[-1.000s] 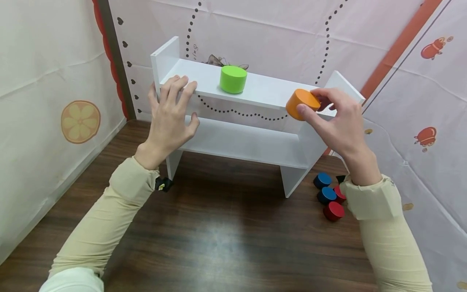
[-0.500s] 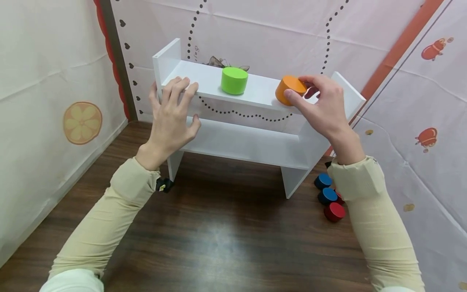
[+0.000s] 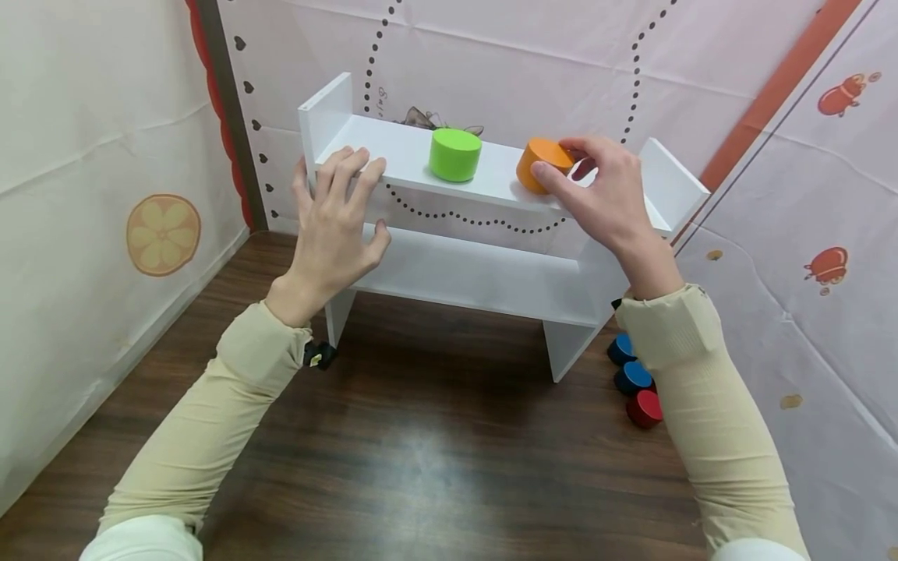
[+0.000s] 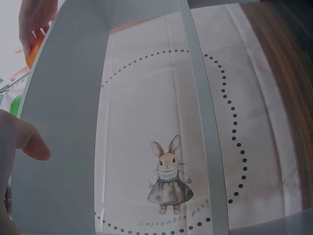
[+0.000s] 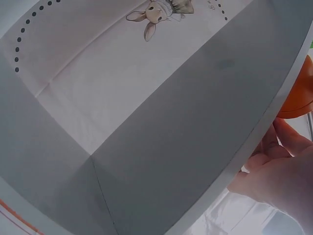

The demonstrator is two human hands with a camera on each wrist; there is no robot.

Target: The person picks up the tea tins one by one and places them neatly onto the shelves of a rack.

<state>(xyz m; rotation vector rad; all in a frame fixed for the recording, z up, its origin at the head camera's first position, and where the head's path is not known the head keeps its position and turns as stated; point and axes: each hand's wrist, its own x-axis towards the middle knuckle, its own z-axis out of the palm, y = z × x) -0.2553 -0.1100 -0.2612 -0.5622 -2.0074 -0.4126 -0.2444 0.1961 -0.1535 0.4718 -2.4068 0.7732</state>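
A white two-tier shelf (image 3: 484, 274) stands on the dark floor, and a green cylinder block (image 3: 455, 155) sits upright on its top board. To the right of the green one is an orange cylinder block (image 3: 536, 165) on the same board. My right hand (image 3: 605, 187) pinches the orange block between thumb and fingers from its right side. My left hand (image 3: 333, 226) holds the top board near its left end, fingers bent over the front edge and thumb below. In the left wrist view, that thumb (image 4: 36, 144) shows against the underside of the board.
Blue blocks (image 3: 633, 377) and a red block (image 3: 645, 409) lie on the floor right of the shelf, partly behind the right sleeve (image 3: 691, 374). Upright end panels (image 3: 675, 187) bound the top board. Printed cloth walls (image 3: 519, 62) stand behind and at both sides.
My right hand has carried the orange block left and back, from in front of the shelf onto the top board beside the green block. The left hand keeps its place.
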